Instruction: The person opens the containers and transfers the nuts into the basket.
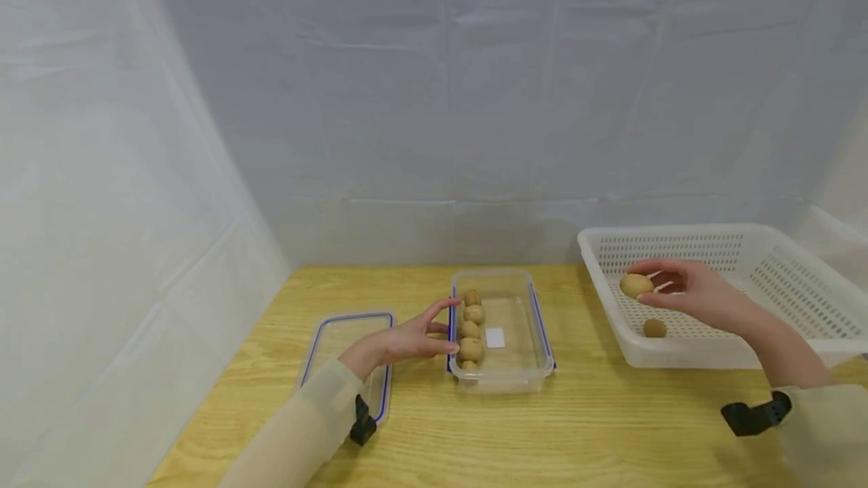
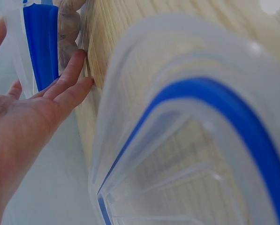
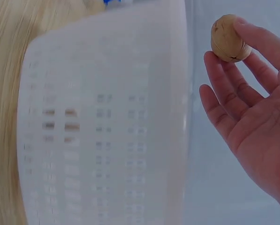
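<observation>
My right hand [image 1: 712, 298] pinches a walnut [image 1: 636, 285] between thumb and fingers above the left part of a white perforated basket [image 1: 698, 356]. In the right wrist view, the seam of that walnut [image 3: 228, 40] shows. Another walnut [image 1: 654, 328] lies in the basket below the hand. My left hand [image 1: 404, 340] touches the left side of a clear plastic container [image 1: 511, 322], its thumb and fingers spread and mostly straight. Several walnuts [image 1: 471, 350] form a row along the container's left wall. A blue latch [image 2: 41, 44] hangs by the left fingers.
A clear lid with a blue seal [image 1: 349, 333] lies on the wooden table [image 1: 434, 435], left of the container and partly under my left forearm. White sheeting [image 1: 434, 134] stands behind the table and at both sides. Bare table lies between container and basket.
</observation>
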`<state>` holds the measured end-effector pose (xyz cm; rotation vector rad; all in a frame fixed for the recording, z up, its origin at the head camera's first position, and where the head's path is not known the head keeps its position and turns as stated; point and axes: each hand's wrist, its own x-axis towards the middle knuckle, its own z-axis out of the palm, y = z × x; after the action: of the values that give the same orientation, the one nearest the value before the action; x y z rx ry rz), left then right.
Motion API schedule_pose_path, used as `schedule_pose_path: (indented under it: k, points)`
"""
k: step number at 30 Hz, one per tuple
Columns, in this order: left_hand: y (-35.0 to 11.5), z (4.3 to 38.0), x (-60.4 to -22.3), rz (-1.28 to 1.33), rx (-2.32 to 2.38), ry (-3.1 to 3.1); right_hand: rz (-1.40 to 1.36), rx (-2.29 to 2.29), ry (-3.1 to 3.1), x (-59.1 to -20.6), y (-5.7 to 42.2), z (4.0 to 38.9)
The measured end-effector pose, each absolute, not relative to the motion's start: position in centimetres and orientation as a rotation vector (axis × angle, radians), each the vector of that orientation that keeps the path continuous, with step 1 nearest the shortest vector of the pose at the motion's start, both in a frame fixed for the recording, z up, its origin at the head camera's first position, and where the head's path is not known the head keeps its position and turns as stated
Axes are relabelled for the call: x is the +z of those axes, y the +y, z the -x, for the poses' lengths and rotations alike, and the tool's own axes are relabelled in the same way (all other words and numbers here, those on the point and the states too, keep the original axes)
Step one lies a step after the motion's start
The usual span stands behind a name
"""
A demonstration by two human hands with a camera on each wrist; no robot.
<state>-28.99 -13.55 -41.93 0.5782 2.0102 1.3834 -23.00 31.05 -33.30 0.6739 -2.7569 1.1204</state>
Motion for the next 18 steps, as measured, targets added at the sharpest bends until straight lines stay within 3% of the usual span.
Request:
schedule_pose_path:
  k: [18]
  points:
    - [-13.6, 29.0, -41.8, -0.578, 1.405, 1.993, -0.502, 1.027, -2.866, -35.7, 36.8, 24.5]
